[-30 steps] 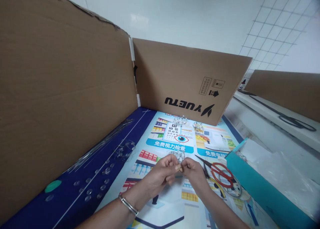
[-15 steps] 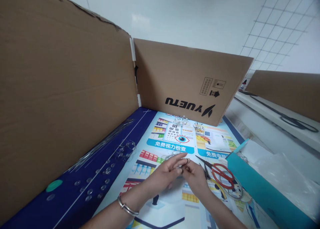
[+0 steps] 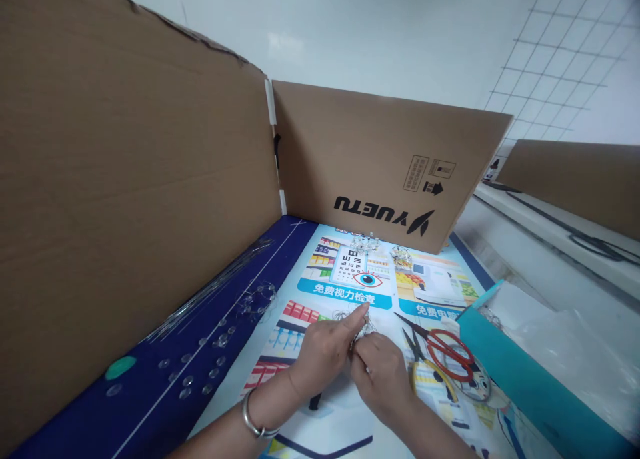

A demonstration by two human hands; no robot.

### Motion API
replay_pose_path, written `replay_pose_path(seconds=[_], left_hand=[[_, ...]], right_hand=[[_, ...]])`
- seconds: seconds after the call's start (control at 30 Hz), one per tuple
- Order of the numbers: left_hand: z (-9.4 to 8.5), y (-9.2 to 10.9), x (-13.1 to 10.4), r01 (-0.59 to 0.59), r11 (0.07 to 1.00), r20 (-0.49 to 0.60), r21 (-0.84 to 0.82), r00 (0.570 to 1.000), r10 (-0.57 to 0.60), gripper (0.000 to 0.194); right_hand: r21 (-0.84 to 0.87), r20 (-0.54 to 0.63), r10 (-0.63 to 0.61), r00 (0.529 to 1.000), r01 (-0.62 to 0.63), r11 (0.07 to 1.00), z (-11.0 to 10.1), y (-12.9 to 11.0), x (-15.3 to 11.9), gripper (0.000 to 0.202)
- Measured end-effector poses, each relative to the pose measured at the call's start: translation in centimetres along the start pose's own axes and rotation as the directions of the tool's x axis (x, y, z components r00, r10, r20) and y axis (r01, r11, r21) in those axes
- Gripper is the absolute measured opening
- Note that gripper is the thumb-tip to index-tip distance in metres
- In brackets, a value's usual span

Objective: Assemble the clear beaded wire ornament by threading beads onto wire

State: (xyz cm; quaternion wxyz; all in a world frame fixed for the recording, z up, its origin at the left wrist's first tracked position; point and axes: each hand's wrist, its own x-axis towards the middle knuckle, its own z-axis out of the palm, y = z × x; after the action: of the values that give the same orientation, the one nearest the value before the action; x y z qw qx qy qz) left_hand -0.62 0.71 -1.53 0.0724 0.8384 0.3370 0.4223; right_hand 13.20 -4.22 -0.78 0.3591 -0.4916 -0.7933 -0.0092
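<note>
My left hand [image 3: 325,347] and my right hand [image 3: 380,369] meet over the printed table cover. The left index finger stretches forward while its other fingers curl in. Right fingers are folded tightly against the left fingertips. Fine strands of thin wire [image 3: 369,327] show at the fingertips, and both hands seem closed on them; the grip itself is mostly hidden. Just beyond lies a loose tangle of wire [image 3: 336,315]. To the right are red-handled scissors [image 3: 450,353] and yellow-handled pliers [image 3: 434,373], with a coil of wire [image 3: 484,387] by them.
Clear beads [image 3: 220,342], a green disc [image 3: 120,367] and straight wires [image 3: 210,285] lie along the left. Beaded wire pieces [image 3: 365,244] sit at the back. Cardboard panels [image 3: 350,145] stand left and behind. A teal box [image 3: 530,372] with plastic bags is at right.
My right hand has turned and folded into a tighter fist. My left index finger now points forward across the wire strands. The view has shifted slightly.
</note>
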Motion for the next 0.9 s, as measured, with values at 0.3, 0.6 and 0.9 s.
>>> replay_pose_path(seconds=[0.3, 0.6, 0.9], left_hand=[[0.4, 0.2, -0.1, 0.161, 0.952, 0.004, -0.261, 0.986, -0.166, 0.047], [-0.9, 0.9, 1.3, 0.565, 0.385, 0.313, -0.729, 0.776, -0.548, 0.050], [-1.0, 0.1, 1.4, 0.585, 0.594, 0.446, -0.552, 0.809, -0.383, 0.049]], right_hand=[[-0.022, -0.005, -0.022, 1.000, 0.022, 1.000, 0.7, 0.2, -0.1, 0.021], [0.068, 0.032, 0.043, 0.999, -0.045, 0.997, 0.9, -0.4, 0.3, 0.018], [0.249, 0.191, 0.289, 0.938, -0.331, 0.910, -0.2, 1.7, 0.2, 0.013]])
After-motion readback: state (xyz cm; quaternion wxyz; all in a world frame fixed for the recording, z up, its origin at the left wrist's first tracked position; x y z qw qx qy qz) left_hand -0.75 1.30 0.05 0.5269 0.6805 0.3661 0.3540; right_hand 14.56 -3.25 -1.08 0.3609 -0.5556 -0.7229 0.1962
